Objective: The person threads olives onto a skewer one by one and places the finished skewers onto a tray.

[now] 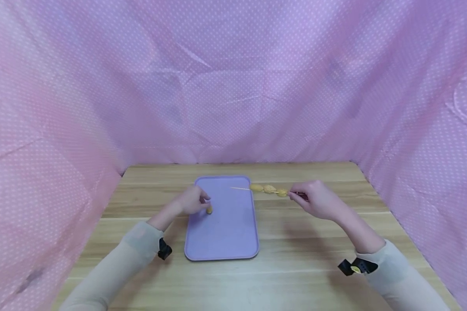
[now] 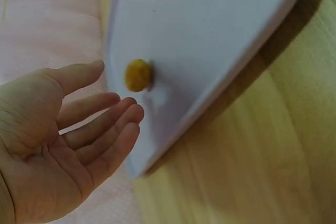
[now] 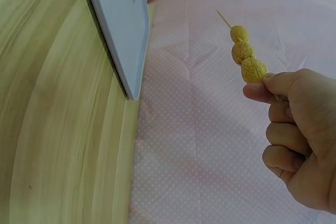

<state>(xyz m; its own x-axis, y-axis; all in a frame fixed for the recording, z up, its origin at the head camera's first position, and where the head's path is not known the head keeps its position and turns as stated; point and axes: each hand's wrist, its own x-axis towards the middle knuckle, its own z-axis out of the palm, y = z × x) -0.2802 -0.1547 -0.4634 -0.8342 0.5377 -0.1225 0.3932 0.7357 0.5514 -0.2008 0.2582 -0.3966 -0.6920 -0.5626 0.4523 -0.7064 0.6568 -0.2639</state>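
Observation:
In the right wrist view, my right hand [image 3: 304,135] pinches a thin skewer [image 3: 224,19] between thumb and forefinger, the other fingers curled. Three yellow balls [image 3: 243,53] are threaded on it, the lowest right at the fingertips, and the bare pointed end sticks out past them. From the head view, that tip points left over a purple tray [image 1: 233,233]. One more yellow ball [image 2: 138,75] sits on the tray. Beside it is my left hand [image 2: 79,140], its fingers loosely bent and apart, fingertips close to the ball with nothing held.
The tray lies on a wooden table [image 1: 295,276], left of its middle. Pink dotted cloth [image 1: 233,108] hangs behind the table and along both sides. Each sleeve carries a black wrist camera [image 1: 164,249] near the cuff.

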